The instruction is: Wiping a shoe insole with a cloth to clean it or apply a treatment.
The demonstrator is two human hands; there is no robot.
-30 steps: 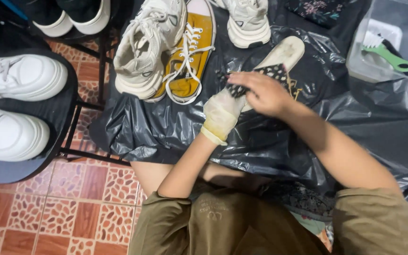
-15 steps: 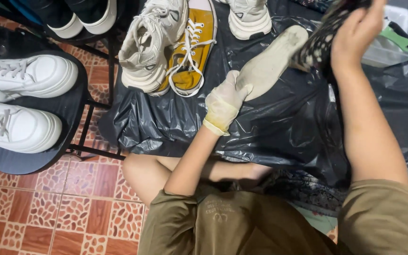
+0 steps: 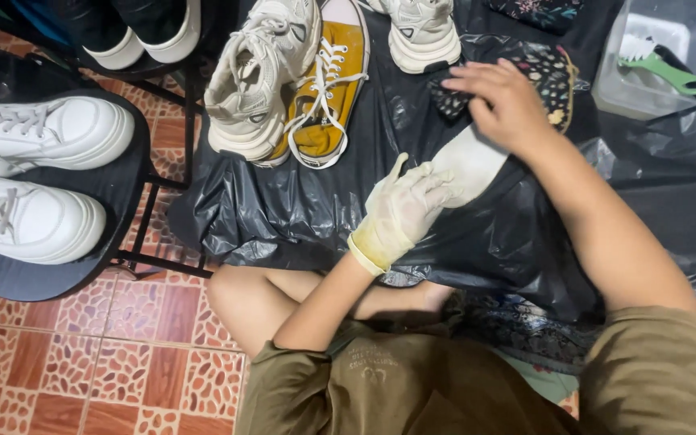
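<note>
Insole (image 3: 469, 165) under gloved left fingers (image 3: 432, 185)
</note>
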